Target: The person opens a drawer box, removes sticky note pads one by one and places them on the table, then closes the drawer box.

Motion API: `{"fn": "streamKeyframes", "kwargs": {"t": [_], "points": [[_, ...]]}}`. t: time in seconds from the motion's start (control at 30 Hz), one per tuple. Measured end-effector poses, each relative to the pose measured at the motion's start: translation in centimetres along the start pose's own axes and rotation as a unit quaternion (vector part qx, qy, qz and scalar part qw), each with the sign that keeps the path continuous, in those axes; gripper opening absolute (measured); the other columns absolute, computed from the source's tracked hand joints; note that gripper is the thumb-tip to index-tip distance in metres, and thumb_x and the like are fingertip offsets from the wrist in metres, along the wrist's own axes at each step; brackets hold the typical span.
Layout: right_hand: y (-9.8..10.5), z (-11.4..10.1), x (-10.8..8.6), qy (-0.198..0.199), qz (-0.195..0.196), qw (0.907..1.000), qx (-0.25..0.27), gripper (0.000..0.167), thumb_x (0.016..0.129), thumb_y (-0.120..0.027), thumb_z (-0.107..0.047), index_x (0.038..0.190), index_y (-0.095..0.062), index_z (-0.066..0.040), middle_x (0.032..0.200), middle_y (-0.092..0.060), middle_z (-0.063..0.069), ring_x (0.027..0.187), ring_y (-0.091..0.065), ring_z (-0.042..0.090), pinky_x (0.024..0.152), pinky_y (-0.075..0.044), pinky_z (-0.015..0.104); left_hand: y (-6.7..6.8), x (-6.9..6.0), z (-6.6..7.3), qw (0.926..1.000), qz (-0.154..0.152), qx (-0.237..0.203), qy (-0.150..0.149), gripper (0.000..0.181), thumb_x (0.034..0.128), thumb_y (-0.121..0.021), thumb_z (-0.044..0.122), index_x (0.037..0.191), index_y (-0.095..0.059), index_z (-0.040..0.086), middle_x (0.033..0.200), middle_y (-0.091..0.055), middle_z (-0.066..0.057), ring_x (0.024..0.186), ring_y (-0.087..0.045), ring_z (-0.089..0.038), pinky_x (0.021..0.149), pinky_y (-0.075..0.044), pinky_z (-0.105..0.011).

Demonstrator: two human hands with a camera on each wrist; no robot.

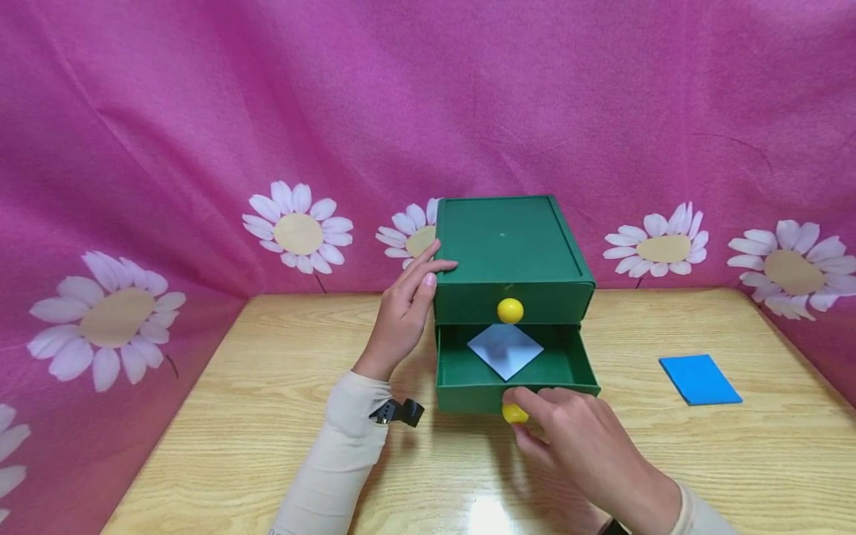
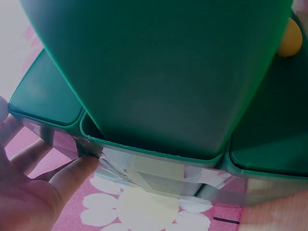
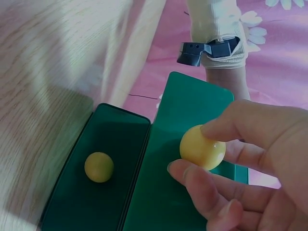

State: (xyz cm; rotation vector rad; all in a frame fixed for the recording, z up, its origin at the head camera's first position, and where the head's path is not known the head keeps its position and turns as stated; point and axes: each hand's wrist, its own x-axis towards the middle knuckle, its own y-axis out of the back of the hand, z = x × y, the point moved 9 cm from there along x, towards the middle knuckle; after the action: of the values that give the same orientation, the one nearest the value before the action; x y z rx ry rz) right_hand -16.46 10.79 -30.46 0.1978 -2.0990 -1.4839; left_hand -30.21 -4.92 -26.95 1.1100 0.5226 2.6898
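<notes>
A green drawer cabinet (image 1: 508, 238) stands on the wooden table, its upper drawer closed and bearing a yellow knob (image 1: 510, 310). Below it a drawer (image 1: 468, 400) is pulled out, and a pale blue square (image 1: 506, 355) lies inside, turned cornerwise. My right hand (image 1: 585, 438) pinches that drawer's round yellow knob (image 3: 199, 149) between thumb and fingers. Against the cabinet's upper left side rests my left hand (image 1: 401, 316), fingers extended, with fingertips over the top edge. In the left wrist view, the pulled-out drawer (image 2: 163, 72) sits between two closed ones.
A bright blue square (image 1: 701, 380) lies flat on the table (image 1: 281, 416), right of the cabinet. Behind and at both sides hangs a pink cloth (image 1: 401, 96) printed with white flowers. A dark strap (image 1: 399, 412) is around my left wrist.
</notes>
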Motion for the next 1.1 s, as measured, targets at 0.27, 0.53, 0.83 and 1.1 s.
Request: {"fn": "streamKeyframes", "kwargs": {"t": [0.27,0.53,0.83,1.1], "points": [[0.0,-0.3,-0.2,0.003,-0.003,1.0,-0.002,0.026,0.076,-0.081,-0.019,0.095,-0.066,-0.029,0.068,-0.057,-0.019,0.056,-0.042,-0.006,0.05,-0.04,0.014,0.1,0.0,0.7,0.9999,0.003,-0.009,0.007,0.034,0.1049,-0.037,0.017,0.128,-0.06,0.013,0.152,-0.038,-0.004,0.142,-0.03,-0.014,0.111,-0.031,-0.043],[0.0,-0.4,-0.4,0.002,-0.006,1.0,-0.001,0.027,0.076,-0.081,-0.021,0.096,-0.066,-0.029,0.072,-0.06,-0.018,0.058,-0.046,-0.007,0.053,-0.042,0.015,0.7,-0.1,3.7,0.9998,-0.001,-0.014,0.017,0.033,0.1031,-0.037,0.008,0.126,-0.059,0.001,0.15,-0.039,-0.016,0.141,-0.032,-0.025,0.111,-0.032,-0.044],[0.0,-0.5,-0.7,-0.002,-0.015,0.9999,0.004,0.027,0.077,-0.081,-0.022,0.098,-0.066,-0.029,0.073,-0.061,-0.018,0.058,-0.045,-0.007,0.053,-0.043,0.015,0.8,-0.1,3.8,0.9997,-0.003,-0.019,0.014,0.033,0.1027,-0.037,0.008,0.126,-0.059,0.001,0.15,-0.039,-0.016,0.141,-0.032,-0.026,0.112,-0.03,-0.045],[0.1,-0.7,-1.0,0.007,-0.01,0.9999,-0.011,0.027,0.076,-0.081,-0.023,0.098,-0.066,-0.028,0.075,-0.062,-0.018,0.059,-0.046,-0.007,0.055,-0.045,0.017,0.7,-0.1,3.9,0.9997,-0.003,-0.02,0.012,0.032,0.1026,-0.037,0.007,0.125,-0.06,0.001,0.15,-0.039,-0.016,0.141,-0.032,-0.026,0.111,-0.032,-0.045]]}}
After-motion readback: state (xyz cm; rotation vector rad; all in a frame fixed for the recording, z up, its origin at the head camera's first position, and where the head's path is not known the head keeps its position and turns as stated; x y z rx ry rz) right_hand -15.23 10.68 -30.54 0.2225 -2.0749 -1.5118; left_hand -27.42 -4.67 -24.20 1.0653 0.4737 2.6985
